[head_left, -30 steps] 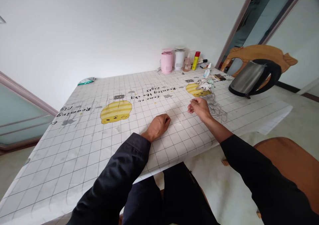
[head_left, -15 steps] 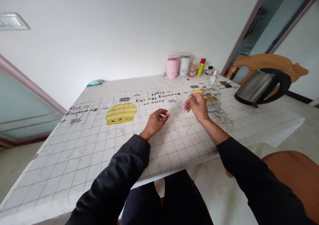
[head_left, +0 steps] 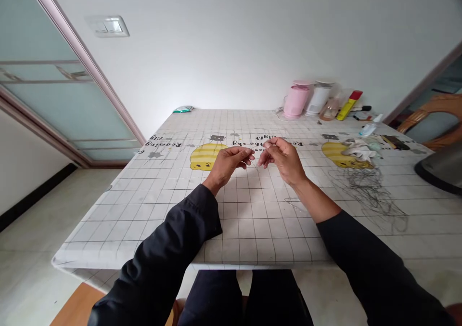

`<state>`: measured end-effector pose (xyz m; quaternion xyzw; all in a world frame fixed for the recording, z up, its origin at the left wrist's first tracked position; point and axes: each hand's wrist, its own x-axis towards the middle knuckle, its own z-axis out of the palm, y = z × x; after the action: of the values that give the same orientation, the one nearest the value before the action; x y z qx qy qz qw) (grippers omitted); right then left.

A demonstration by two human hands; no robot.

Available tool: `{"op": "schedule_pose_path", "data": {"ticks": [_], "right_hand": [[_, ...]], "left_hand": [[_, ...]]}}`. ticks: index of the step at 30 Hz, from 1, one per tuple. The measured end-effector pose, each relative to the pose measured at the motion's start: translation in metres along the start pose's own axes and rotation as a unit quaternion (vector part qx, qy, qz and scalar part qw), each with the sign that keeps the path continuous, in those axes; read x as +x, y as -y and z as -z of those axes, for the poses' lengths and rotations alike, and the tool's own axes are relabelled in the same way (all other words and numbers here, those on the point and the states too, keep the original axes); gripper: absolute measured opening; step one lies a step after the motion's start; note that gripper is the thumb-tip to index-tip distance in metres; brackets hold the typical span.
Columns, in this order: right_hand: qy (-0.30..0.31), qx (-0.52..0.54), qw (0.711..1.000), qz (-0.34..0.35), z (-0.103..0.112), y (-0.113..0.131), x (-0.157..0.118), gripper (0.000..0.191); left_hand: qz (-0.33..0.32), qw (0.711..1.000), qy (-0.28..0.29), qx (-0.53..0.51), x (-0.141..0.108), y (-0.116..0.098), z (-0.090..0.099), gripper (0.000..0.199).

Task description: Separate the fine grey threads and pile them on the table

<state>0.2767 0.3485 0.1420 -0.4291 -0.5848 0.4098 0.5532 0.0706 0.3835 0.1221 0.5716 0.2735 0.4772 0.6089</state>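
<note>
Both hands are raised over the white checked tablecloth point(head_left: 249, 229), fingertips facing each other with a small gap between. My left hand point(head_left: 233, 163) has thumb and forefinger pinched together; anything between them is too small to make out. My right hand point(head_left: 283, 158) also pinches with thumb and forefinger, its other fingers loosely curled, and what it holds is too fine to see. A thin, clear strand point(head_left: 296, 204) lies on the cloth below my right hand. Farther right is a loose tangle of dark thread or wire point(head_left: 373, 191).
A crumpled whitish cloth point(head_left: 361, 150) lies beyond the tangle. At the back right stand a pink device point(head_left: 296, 100), a white one point(head_left: 319, 98), a yellow can with red cap point(head_left: 349, 105) and a small bottle point(head_left: 370, 126). A metal kettle point(head_left: 442, 167) is at the right edge.
The view has swung left, so the table's things appear farther right. My hands have come closer together, and my left thumb and forefinger have closed into a pinch.
</note>
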Motion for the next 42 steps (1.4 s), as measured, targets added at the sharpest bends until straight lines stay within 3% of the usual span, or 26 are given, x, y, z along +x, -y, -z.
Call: {"op": "schedule_pose_path", "data": {"ticks": [8,13,20,26,32,37,40,42], "right_hand": [[0.058,0.088,0.986,-0.126,0.010,-0.023,0.002,0.080],[0.078,0.111,0.984,-0.117,0.018,-0.021,-0.002,0.080],[0.083,0.059,0.987,-0.128,0.014,-0.019,-0.005,0.089],[0.089,0.058,0.987,-0.119,0.015,-0.019,-0.004,0.086],[0.052,0.046,0.998,-0.010,0.010,-0.022,-0.011,0.049],[-0.038,-0.163,0.983,0.072,0.008,-0.028,-0.019,0.032],[-0.036,-0.265,0.957,0.115,0.014,-0.033,-0.019,0.032],[0.000,-0.295,0.946,0.131,0.021,-0.035,-0.017,0.032]], "left_hand": [[-0.019,0.996,-0.083,0.034,-0.002,0.003,0.004,0.035],[-0.015,0.997,-0.068,0.030,-0.003,0.002,0.003,0.035],[-0.015,0.998,-0.047,0.026,-0.003,0.002,0.007,0.034],[-0.025,0.998,-0.050,0.038,-0.001,-0.001,0.010,0.032],[-0.034,0.995,-0.050,0.074,-0.002,-0.004,0.011,0.034],[-0.028,0.992,-0.051,0.110,-0.003,-0.008,0.012,0.027],[-0.015,0.990,-0.048,0.132,-0.002,-0.013,0.020,0.024],[-0.005,0.988,-0.031,0.152,-0.002,-0.018,0.030,0.023]]}}
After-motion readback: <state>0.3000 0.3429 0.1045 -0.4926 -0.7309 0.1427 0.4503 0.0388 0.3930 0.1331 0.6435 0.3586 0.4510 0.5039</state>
